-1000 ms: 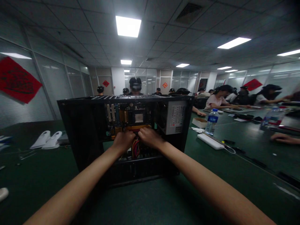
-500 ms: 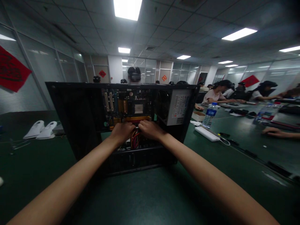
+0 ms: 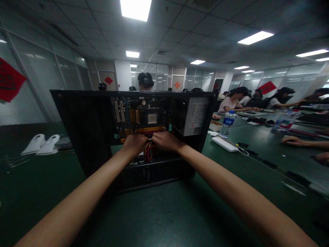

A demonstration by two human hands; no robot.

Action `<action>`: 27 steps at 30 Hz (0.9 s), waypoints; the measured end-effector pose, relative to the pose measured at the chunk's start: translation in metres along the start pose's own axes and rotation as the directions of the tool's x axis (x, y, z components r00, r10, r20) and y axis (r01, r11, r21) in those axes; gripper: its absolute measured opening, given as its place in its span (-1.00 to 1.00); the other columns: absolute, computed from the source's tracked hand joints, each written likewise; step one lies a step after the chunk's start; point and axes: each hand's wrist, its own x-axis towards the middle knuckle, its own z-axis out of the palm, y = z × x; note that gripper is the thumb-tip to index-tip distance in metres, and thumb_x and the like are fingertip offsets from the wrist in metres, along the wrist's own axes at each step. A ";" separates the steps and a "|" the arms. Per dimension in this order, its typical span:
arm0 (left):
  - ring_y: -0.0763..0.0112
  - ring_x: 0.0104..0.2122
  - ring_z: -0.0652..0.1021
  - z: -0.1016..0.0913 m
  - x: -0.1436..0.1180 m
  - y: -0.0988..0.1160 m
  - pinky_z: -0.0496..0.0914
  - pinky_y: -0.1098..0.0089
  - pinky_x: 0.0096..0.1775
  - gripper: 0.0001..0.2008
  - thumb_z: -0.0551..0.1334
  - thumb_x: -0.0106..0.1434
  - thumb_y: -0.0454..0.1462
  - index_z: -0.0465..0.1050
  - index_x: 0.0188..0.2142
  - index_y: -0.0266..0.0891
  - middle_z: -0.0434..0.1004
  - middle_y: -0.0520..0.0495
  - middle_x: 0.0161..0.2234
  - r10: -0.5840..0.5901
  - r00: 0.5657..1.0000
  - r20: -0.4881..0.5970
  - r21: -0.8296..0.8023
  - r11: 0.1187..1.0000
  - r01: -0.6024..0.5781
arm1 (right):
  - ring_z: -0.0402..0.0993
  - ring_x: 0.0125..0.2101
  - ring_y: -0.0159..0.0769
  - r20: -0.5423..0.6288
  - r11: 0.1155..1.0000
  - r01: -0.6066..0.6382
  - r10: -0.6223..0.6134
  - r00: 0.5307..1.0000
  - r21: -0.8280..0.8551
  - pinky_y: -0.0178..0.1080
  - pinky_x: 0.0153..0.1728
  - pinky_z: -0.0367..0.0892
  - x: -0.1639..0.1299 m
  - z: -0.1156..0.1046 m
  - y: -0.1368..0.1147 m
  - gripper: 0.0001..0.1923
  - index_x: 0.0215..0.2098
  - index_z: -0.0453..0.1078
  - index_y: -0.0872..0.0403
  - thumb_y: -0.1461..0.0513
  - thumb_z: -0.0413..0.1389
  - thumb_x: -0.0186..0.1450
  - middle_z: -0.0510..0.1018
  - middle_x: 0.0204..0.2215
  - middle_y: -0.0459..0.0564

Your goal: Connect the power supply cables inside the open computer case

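An open computer case [image 3: 84,130] stands on the green table [image 3: 159,212], with bare table in front. Inside, left hand [image 3: 134,144] and right hand [image 3: 164,141], fingers curled, grip the cable bundle [image 3: 148,153] below the motherboard [image 3: 138,118].

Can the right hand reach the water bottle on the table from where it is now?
Probably yes. The right hand is inside the open computer case, at the bundle of wires. The water bottle stands right of the case on the green table; only the case's side wall lies between.
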 end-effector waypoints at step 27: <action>0.17 -0.15 0.64 0.004 0.003 -0.002 0.40 0.34 -0.24 -0.70 0.10 0.42 -0.18 0.63 -0.12 -0.12 0.68 -0.14 -0.16 -0.104 0.994 0.020 -0.200 0.974 0.106 | 0.56 -0.14 -0.14 0.072 0.921 -0.268 0.258 0.964 0.284 -0.26 -0.25 0.29 0.002 0.002 -0.005 -0.81 -0.04 0.40 0.19 0.31 0.01 0.45 0.60 -0.12 0.19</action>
